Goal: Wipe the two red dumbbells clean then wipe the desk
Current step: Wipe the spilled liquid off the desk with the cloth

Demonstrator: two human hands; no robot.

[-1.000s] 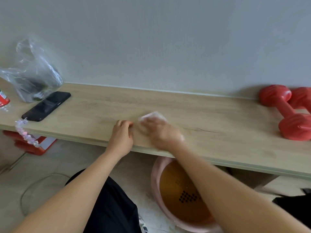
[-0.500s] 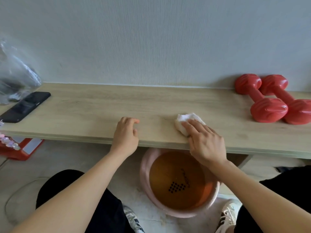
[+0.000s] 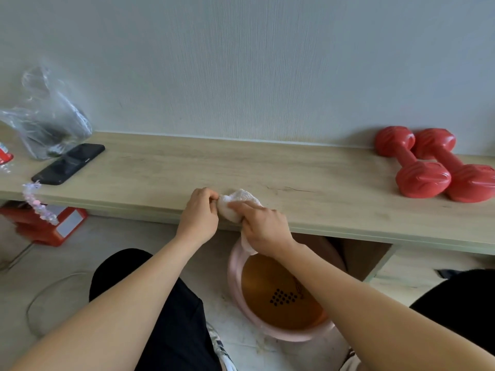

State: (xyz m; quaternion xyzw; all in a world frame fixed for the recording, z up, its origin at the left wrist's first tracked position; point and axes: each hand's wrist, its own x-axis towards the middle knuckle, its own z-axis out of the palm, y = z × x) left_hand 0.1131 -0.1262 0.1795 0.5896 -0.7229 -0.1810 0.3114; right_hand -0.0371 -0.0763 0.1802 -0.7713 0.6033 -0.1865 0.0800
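At the front edge of the desk (image 3: pixel 308 210), near the middle, both hands are holding the little white cloth (image 3: pixel 235 203). The right hand (image 3: pixel 263 227) is curling its fingers over the cloth and gripping it, and a bit of cloth is hanging down below the edge. The left hand (image 3: pixel 199 210) is pinching the cloth's left side with its fingertips. It looks like the hands are folding or bunching the cloth up.

The cloth looks soft, light and floppy, and maybe wet. It will squash easily, so it is best held bunched in the palm with flat fingers pressing down on top.

The two red dumbbells (image 3: pixel 431 167) are lying side by side on the desk, far off to the right, close to the wall. They look hard, heavy and smooth, and they could roll. The thin middle bar is the best place to grab them.

The wood between the hands and the dumbbells is giving lots of open room for wiping. On the left, a black phone (image 3: pixel 69 164) and a clear plastic bag (image 3: pixel 51 121) are sitting on the desk, so wiping there needs care. A string of beads (image 3: pixel 37 203) is hanging over the front edge. A pink basin (image 3: pixel 235 279) of brown water is waiting on the floor right under the hands.
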